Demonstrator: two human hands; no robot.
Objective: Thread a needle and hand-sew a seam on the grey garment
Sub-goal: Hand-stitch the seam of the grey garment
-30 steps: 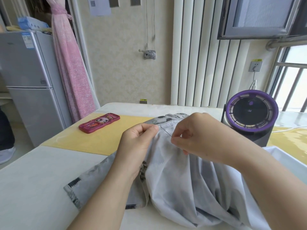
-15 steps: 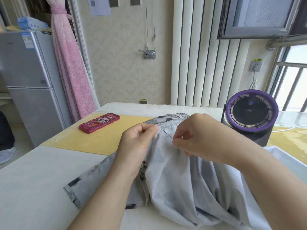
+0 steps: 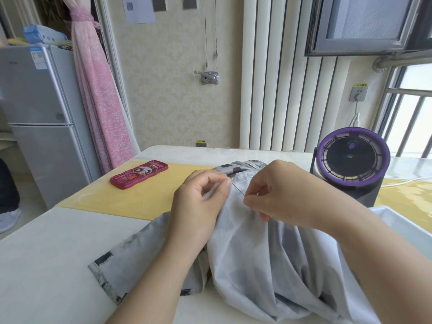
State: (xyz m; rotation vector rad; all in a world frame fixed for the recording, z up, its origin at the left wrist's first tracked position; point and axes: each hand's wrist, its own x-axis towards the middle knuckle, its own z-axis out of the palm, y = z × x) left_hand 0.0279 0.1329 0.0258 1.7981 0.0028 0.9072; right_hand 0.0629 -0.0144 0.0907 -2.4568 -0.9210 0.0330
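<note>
The soft grey patterned cloth garment is laid on the white counter, near the middle. Its far edge is pinched by the left hand. A thin metal needle is pinched by the right hand.

A white table bears a yellow mat across its middle — a red phone lies flat on the mat's left end, a purple-rimmed fan stands at the far right — and the grey garment sprawls over the near side.
</note>
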